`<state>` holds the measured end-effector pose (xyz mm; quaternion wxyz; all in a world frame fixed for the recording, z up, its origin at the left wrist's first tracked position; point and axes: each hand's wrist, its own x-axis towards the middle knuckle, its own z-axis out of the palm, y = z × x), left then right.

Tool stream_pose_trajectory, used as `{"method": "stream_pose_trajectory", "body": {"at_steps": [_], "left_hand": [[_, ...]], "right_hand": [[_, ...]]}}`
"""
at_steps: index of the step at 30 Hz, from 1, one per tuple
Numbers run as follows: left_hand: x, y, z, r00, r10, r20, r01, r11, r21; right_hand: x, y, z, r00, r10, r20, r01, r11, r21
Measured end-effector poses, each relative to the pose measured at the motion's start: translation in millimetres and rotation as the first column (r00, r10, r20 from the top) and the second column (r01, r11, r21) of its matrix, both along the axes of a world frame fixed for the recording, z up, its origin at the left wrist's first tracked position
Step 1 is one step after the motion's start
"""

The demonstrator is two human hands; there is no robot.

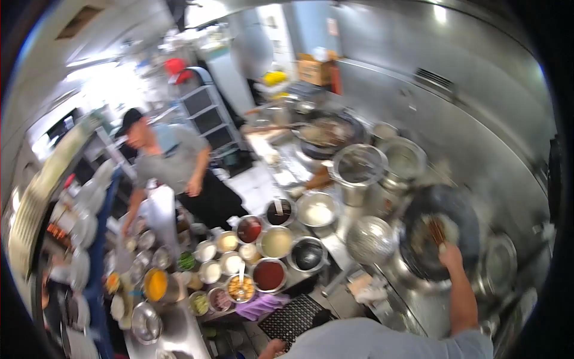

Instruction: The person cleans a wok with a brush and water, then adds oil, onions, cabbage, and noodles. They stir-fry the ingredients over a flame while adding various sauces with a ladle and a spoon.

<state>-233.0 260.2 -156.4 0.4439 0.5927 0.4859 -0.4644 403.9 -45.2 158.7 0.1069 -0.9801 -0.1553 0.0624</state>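
Note:
My right hand [450,256] is closed around a brown brush [437,230], which looks like a bamboo wok brush. Its bristles point down into a large dark wok [415,263] with pale, cloudy liquid in the bottom. My left hand [273,348] is low at the bottom edge, beside my body, partly cut off and blurred; its fingers cannot be made out. A perforated metal strainer [371,240] rests just left of the wok. Near the wok's lower left lies a crumpled pale cloth [366,288].
Bowls of sauces and ingredients, including a red sauce bowl [269,275], crowd the counter at centre. Behind the wok stand metal pots [403,160] and a second wok [308,149]. A co-worker [170,152] in a cap stands left. A black mat [290,317] covers the floor.

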Motion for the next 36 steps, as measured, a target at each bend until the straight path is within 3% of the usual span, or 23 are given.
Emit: {"method": "stream_pose_trajectory", "body": {"at_steps": [1, 2, 3, 4, 5, 6, 7, 8, 9, 11, 12, 15, 17, 20, 22, 24, 26, 28, 30, 31, 32, 34, 36], "left_hand": [[19, 7, 49, 0.991, -0.061, 0.123, 0.065, 0.997, -0.029], [23, 28, 55, 0.985, 0.06, 0.162, -0.013, 0.96, -0.279], [26, 33, 78, 0.904, 0.232, 0.36, -0.156, 0.961, -0.228], [30, 61, 75, 0.761, 0.596, 0.257, -0.403, 0.745, -0.532], [71, 53, 172, 0.813, 0.383, 0.438, -0.324, 0.923, -0.206], [72, 66, 196, 0.63, 0.464, 0.622, -0.332, 0.886, -0.324], [96, 68, 241, 0.676, 0.373, 0.636, -0.355, 0.921, -0.162], [116, 69, 276, 0.679, 0.309, 0.666, -0.361, 0.93, -0.064], [132, 72, 303, 0.648, 0.291, 0.704, -0.35, 0.934, -0.064], [157, 72, 332, 0.54, 0.251, 0.803, -0.304, 0.948, -0.092], [167, 68, 341, 0.543, 0.244, 0.803, -0.28, 0.955, -0.101], [169, 67, 362, 0.54, 0.16, 0.827, -0.215, 0.975, -0.048], [152, 61, 362, 0.461, 0.168, 0.871, -0.245, 0.968, -0.057], [132, 54, 351, 0.388, 0.227, 0.893, -0.338, 0.937, -0.091], [136, 50, 350, 0.356, 0.208, 0.911, -0.35, 0.934, -0.076], [139, 60, 327, 0.45, 0.204, 0.869, -0.279, 0.957, -0.08], [148, 60, 334, 0.469, 0.164, 0.868, -0.253, 0.966, -0.046], [153, 57, 356, 0.488, 0.057, 0.871, -0.234, 0.97, 0.068], [125, 60, 344, 0.418, 0.122, 0.9, -0.319, 0.947, 0.02], [117, 61, 340, 0.336, 0.186, 0.923, -0.397, 0.917, -0.04], [118, 54, 372, 0.341, 0.061, 0.938, -0.321, 0.946, 0.055], [111, 47, 371, 0.295, 0.11, 0.949, -0.368, 0.93, 0.007], [113, 44, 370, 0.275, 0.14, 0.951, -0.411, 0.912, -0.016]], "right_hand": [[12, -15, -12, 0.999, -0.029, 0.04, 0.03, 0.999, -0.016], [10, -26, 0, 0.997, -0.048, 0.054, 0.054, 0.991, -0.119], [7, -38, 12, 1.0, -0.005, 0.01, 0.007, 0.962, -0.272], [-6, -43, 31, 0.998, 0.033, -0.06, -0.053, 0.927, -0.371], [-36, -32, 70, 0.993, 0.044, -0.111, -0.089, 0.893, -0.441], [-34, -40, 55, 0.963, 0.176, -0.206, -0.26, 0.816, -0.517], [-58, -18, 83, 0.968, 0.114, -0.225, -0.21, 0.86, -0.465], [-54, -11, 69, 0.958, 0.14, -0.251, -0.233, 0.89, -0.392], [-54, 4, 66, 0.958, 0.135, -0.253, -0.218, 0.916, -0.336], [-41, 21, 38, 0.993, -0.032, -0.115, 0.015, 0.99, -0.142], [-24, 21, 14, 1.0, -0.03, 0.011, 0.031, 0.989, -0.145], [0, -9, 4, 0.985, -0.17, -0.015, 0.165, 0.969, -0.183], [-19, -26, 23, 0.986, -0.158, -0.052, 0.14, 0.958, -0.25], [-49, -18, 49, 0.966, -0.11, -0.235, 0.014, 0.927, -0.376], [-54, 11, 46, 0.96, 0.11, -0.257, -0.174, 0.954, -0.242], [-30, 43, 30, 0.99, 0.08, -0.113, -0.086, 0.995, -0.051], [-2, 55, 16, 0.994, -0.107, 0.028, 0.107, 0.994, -0.014], [54, 16, -31, 0.986, -0.152, 0.06, 0.16, 0.974, -0.159], [46, -11, -13, 0.972, -0.234, 0.032, 0.236, 0.949, -0.208], [25, -16, 4, 0.984, -0.179, -0.01, 0.166, 0.933, -0.319], [1, -19, 25, 0.991, -0.124, -0.049, 0.091, 0.899, -0.428], [-43, 1, 68, 0.959, -0.13, -0.25, 0.008, 0.899, -0.437], [-57, 30, 74, 0.944, 0.04, -0.328, -0.148, 0.938, -0.312]]}}
